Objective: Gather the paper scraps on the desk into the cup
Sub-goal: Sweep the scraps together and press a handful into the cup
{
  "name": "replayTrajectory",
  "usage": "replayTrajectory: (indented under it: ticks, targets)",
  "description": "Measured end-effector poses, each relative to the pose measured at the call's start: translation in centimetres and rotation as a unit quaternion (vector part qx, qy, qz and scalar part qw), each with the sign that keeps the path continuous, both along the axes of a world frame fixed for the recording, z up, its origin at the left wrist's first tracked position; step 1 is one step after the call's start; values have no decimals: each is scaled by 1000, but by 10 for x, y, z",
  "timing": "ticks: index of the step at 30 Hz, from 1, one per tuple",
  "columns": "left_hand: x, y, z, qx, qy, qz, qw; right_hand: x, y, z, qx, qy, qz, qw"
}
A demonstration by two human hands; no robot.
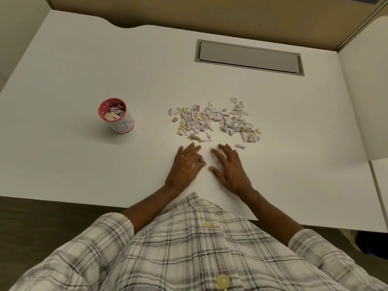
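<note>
the cup (116, 115) at ten o'clock is part full; most paper scraps (214, 120) lie at twelve on the counter (84, 59). our left hand (184, 166) and right hand (228, 169), fingers spread, corral a few.

1 cup (123, 125), 2 hands (184, 166) (232, 171), many scraps (210, 120)

One wide-angle view, worn on the person's head, looks forward and steeply down onto the white surface (84, 164) from close above its near edge. The plaid shirt (189, 248) fills the bottom of the frame; the far partition (210, 13) curves along the top edge, bent by the lens
</note>
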State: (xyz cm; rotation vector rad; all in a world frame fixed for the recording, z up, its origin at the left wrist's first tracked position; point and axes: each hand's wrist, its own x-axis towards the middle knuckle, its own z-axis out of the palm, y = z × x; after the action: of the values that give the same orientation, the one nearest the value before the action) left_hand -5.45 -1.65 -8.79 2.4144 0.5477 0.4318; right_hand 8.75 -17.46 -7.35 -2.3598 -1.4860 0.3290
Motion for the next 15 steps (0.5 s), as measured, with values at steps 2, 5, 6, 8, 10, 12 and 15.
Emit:
replayTrajectory:
  ticks: [2,5,6,8,10,12,15]
  targets:
    - [-3,1,-2,-2,-18,19,1000,-6,6,-1,37,-11,12,999]
    - [-9,7,-1,-40,-46,53,997,-7,5,-1,78,-21,11,997]
    - [-11,10,2,-59,-52,55,995,-5,3,0,82,-18,2,996]
    - [-17,16,8,-65,-48,43,996,1,0,2,77,5,-20,997]
    - [-21,20,10,-30,-32,27,999,6,3,4,58,26,-21,998]
    - [-22,23,11,8,5,14,1000,8,12,5,30,25,6,999]
    - [-19,23,11,40,10,-20,999,6,23,6,11,-5,43,999]
